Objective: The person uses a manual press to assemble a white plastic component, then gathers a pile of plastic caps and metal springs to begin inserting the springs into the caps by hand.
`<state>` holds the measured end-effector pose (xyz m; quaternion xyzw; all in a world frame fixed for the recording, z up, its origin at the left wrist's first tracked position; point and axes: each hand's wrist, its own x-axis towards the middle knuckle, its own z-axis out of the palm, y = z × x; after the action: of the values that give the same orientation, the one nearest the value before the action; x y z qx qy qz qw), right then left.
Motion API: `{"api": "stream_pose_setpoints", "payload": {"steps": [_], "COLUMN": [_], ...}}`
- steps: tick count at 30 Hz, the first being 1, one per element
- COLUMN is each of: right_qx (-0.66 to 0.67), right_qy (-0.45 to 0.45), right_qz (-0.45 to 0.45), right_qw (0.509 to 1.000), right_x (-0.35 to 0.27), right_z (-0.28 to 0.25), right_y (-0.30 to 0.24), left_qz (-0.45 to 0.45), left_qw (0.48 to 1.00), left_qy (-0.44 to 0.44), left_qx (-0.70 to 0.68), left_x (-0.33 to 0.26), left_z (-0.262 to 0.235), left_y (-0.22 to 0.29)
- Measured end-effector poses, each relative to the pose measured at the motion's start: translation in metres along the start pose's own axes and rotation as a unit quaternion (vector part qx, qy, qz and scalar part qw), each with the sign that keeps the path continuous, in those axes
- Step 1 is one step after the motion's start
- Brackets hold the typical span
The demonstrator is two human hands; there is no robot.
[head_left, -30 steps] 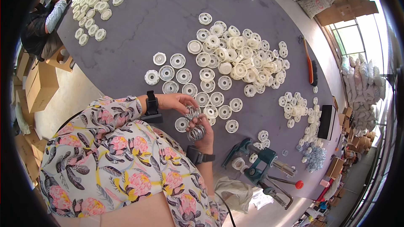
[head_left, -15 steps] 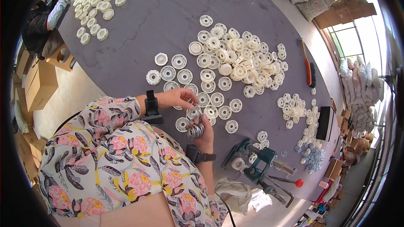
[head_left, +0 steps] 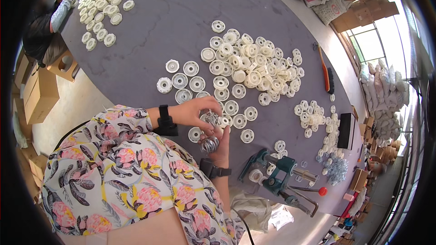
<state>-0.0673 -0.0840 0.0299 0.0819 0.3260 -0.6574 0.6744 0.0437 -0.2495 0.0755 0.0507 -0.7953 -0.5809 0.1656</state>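
My left hand (head_left: 198,110) is closed, its thumb and fingers curled around some silvery wire rings (head_left: 210,118). Just below it, my right hand (head_left: 221,149) grips a bunch of similar wire rings (head_left: 209,145) against its palm. Both hands are close together at the near edge of the grey table, and the fingertips partly hide the metal. White round plastic discs (head_left: 197,84) with holes in their centres lie flat just beyond my left hand. Several of these have a metal ring seated in them. Another white disc (head_left: 247,136) lies right of my hands.
A large heap of white discs (head_left: 254,63) covers the middle of the table. A green hand press (head_left: 281,172) with a red-knobbed lever stands at the right. Beyond it are loose springs (head_left: 336,171), a black box (head_left: 346,130) and a brush (head_left: 328,75). A co-worker (head_left: 41,34) sits far left.
My left hand has closed down from a fingertip pinch around the upper rings, nearer my right hand. The right hand keeps hold of its bunch. The view has shifted slightly.
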Motion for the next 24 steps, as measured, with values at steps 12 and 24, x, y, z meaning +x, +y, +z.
{"api": "stream_pose_setpoints", "payload": {"steps": [12, 24], "right_qx": [-0.390, -0.719], "right_qy": [0.114, 0.041], "right_qz": [-0.283, -0.504], "right_qw": [0.869, 0.478], "right_x": [-0.005, -0.009], "right_z": [0.020, 0.019], "right_y": [-0.002, -0.019], "left_qz": [-0.205, -0.512], "left_qw": [0.933, 0.735], "left_qy": [0.022, 0.110], "left_qx": [-0.295, -0.431], "left_x": [-0.019, -0.017], "left_z": [0.013, -0.018], "left_y": [-0.015, -0.054]}}
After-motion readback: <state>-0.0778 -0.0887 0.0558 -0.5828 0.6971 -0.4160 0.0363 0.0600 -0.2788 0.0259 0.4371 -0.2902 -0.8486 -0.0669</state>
